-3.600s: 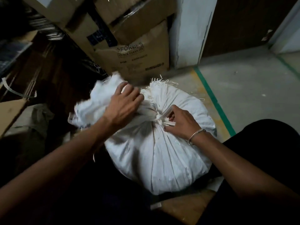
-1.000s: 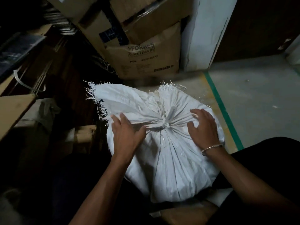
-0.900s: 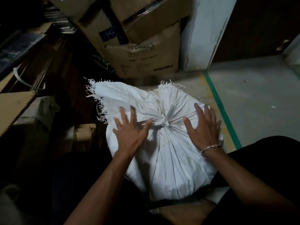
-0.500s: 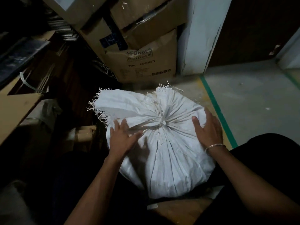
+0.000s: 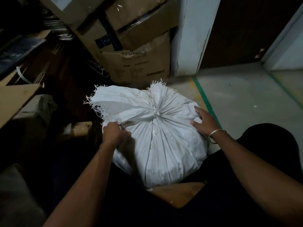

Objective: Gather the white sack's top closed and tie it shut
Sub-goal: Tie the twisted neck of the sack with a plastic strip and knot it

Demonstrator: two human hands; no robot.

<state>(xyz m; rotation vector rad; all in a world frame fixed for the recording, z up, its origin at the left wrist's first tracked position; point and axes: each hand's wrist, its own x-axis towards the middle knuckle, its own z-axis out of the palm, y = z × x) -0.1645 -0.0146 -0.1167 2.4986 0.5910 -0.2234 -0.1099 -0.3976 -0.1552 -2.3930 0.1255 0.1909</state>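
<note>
Nearest the camera, both forearms reach forward over dark clothing. A brown board shows just under the near edge of the white sack. The sack stands centre frame, full and rounded, with its lower part resting against the board and the person's lap. Its pleats run up to a gathered neck. The left hand is at the sack's left shoulder. Its fingers are curled and bunched into a fold of the fabric, gripping it. The right hand lies on the sack's right shoulder with fingers extended and spread, flat against the cloth and holding nothing. A metal bangle sits on the right wrist. Between the hands and slightly beyond them, the neck is cinched by a white tie knot. The top is already closed. Past the knot, the surplus fabric splits into a wide frayed flap lying to the left and a shorter frayed tuft pointing away. On the left, a wooden plank edge projects from dark shelving. Behind the sack stands a stack of cardboard boxes. The lowest box carries printed lettering. To the right of the boxes is a white pillar. The grey concrete floor extends beyond, marked by a green line passing just beside the sack's right side.
</note>
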